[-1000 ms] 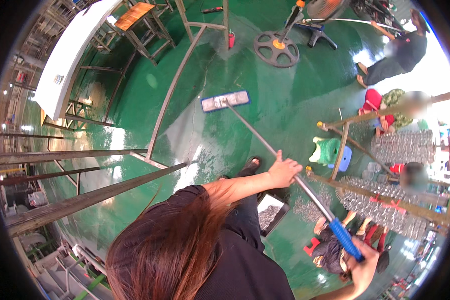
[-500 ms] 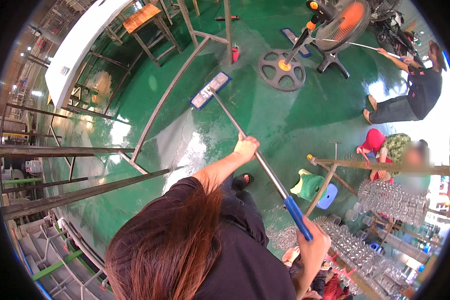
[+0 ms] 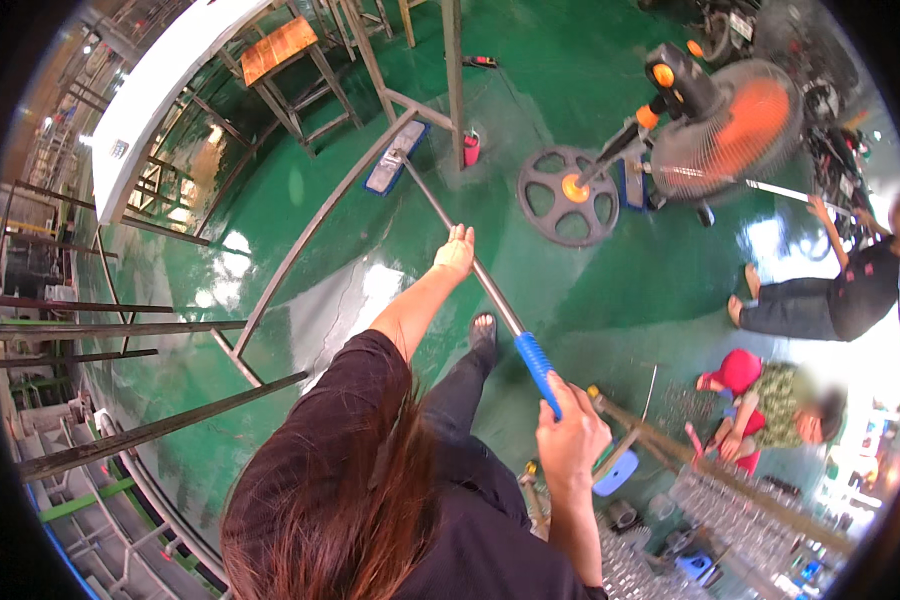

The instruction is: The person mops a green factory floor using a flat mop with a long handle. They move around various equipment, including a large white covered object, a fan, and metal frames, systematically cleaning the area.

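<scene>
The right hand [image 3: 568, 438] has its fingers wrapped around the blue grip at the near end of the mop [image 3: 450, 225], while the left hand [image 3: 456, 250] closes on the shaft farther up, a spread hold that gives leverage. The mop head lies flat on the wet green floor [image 3: 610, 290] at eleven o'clock, beside a metal frame [image 3: 315, 225].

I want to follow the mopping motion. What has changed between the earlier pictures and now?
The flat mop head has been pushed farther away over the wet green floor, up to the metal frame legs. The left hand has reached forward along the mop pole. Unchanged: the right hand grips the blue handle, and both hands stay on the mop.
</scene>
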`<state>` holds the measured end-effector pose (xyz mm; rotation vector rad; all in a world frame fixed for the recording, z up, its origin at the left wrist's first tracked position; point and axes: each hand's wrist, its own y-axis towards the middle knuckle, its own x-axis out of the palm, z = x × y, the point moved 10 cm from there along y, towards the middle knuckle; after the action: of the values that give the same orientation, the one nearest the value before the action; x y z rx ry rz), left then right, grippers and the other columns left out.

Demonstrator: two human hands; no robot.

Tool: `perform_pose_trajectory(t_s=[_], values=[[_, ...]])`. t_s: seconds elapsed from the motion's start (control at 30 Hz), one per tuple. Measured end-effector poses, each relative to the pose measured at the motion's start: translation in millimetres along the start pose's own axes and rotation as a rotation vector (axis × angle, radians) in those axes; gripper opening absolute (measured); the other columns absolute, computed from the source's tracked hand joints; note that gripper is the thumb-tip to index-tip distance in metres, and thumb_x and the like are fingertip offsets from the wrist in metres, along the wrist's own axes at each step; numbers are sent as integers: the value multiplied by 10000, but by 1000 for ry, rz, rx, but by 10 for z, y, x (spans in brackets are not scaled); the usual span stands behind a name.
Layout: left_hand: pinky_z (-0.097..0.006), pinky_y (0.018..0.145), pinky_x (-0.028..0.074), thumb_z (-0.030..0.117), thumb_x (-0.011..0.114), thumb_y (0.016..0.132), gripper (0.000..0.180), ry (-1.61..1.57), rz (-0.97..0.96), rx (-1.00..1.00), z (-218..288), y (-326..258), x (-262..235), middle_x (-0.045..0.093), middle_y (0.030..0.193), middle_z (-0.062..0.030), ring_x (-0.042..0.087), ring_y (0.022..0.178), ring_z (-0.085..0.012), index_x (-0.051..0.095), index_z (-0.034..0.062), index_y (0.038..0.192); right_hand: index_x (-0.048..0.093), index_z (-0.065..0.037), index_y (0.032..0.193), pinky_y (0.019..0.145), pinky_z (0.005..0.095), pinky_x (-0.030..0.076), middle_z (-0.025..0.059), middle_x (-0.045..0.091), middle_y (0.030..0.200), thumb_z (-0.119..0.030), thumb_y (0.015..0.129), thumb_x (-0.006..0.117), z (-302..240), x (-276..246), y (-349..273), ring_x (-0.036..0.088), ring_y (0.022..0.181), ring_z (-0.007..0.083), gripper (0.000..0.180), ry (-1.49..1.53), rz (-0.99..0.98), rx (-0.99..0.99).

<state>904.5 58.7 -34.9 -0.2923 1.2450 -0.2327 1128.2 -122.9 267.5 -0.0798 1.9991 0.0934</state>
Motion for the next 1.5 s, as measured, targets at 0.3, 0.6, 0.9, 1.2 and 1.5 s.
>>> perform_pose_trajectory(t_s=[0.3,0.6,0.9,1.2,1.5], values=[[-386,1054,333,138,648,765,762,-74,54,-12,532,914,-366,183,1411,-324,233,1326,-397,226,-38,1374,653,-142,1028,642,363,502,69,650,965,-91,707,683,510,-483,1413,638,766,275,326,-59,-89,-51],[-357,1092,275,-29,540,718,784,-244,253,-90,938,1084,-456,203,1401,-332,250,1319,-408,114,-126,1368,634,-53,1030,673,381,501,141,638,946,-18,704,647,712,-842,1960,635,778,321,328,0,-209,-134],[-383,1025,380,-41,563,707,683,-358,362,-206,942,1800,-507,201,1445,-215,268,1315,-375,295,-8,1335,581,-95,1120,661,396,489,121,595,972,-68,764,608,1084,-479,2559,612,812,307,358,-151,-304,-221],[-597,1025,257,140,638,664,255,-328,525,-69,1837,1331,-1026,544,1019,-97,437,1211,-292,536,67,886,617,-18,1105,731,333,499,163,649,961,-54,723,692,1391,-1517,2674,636,834,299,391,-254,-393,-529],[-561,909,357,214,719,612,331,-450,473,-235,1296,-110,-941,508,903,-30,487,1015,-226,539,96,864,611,-61,1141,776,351,498,181,632,1000,-22,704,679,898,-1632,2683,631,889,300,444,-356,-649,-387]])
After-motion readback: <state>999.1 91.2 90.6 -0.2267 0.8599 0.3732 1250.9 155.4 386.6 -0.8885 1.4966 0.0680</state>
